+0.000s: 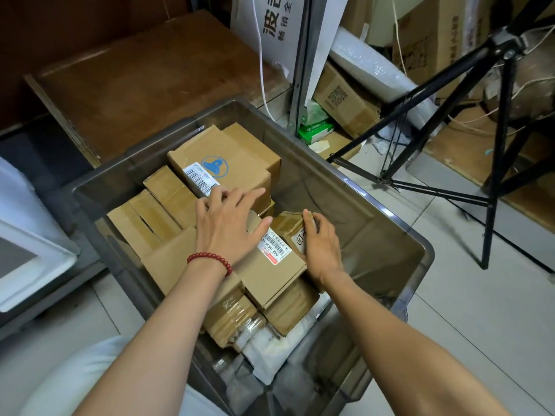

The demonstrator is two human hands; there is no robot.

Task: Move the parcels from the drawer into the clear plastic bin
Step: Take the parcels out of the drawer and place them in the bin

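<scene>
The clear plastic bin (387, 223) stands on the floor in front of me, holding several brown cardboard parcels. A flat parcel with a barcode label (270, 271) lies on top near the middle. My left hand (231, 226), with a red bead bracelet at the wrist, rests on it with fingers spread and fairly straight. My right hand (319, 244) grips the right edge of a taped parcel (289, 225) beside the labelled one, fingers curled over its edge. A parcel with a blue logo (222, 163) sits at the far side of the bin. White mailer bags (270, 352) lie at the near end. The drawer is out of sight.
A brown wooden board (144, 85) lies beyond the bin. A black tripod (492, 163) stands to the right on the tiled floor. Cardboard boxes (345, 100) and a green packet (315, 129) crowd the shelf at the back. A white object (27, 256) sits at the left.
</scene>
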